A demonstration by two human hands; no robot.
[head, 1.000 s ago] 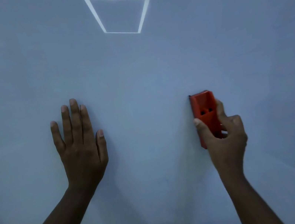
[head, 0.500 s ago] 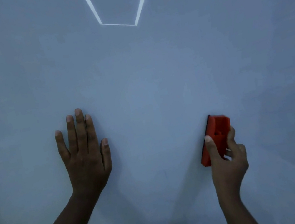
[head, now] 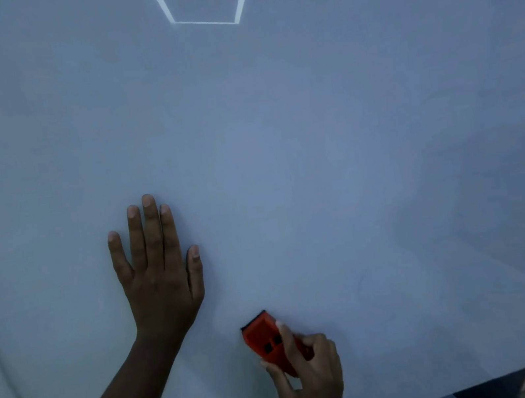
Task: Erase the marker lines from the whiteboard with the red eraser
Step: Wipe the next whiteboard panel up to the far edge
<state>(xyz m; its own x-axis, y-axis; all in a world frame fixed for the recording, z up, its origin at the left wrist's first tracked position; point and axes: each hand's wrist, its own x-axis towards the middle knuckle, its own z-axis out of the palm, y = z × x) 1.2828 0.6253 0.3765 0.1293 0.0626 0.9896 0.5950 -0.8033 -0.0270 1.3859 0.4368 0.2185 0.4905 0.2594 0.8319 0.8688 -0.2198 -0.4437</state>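
Since a second ago our right hand (head: 305, 370) has swept the red eraser (head: 267, 342) down and left to just below-right of our flat, released left hand (head: 156, 268), still grasping it, long axis tilted up-left; the whiteboard (head: 316, 155) seemingly shows no marks here.

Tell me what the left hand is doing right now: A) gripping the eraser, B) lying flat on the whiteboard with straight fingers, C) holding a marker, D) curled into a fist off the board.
B: the left hand lies flat on the whiteboard, fingers straight, while the right hand grips the eraser.
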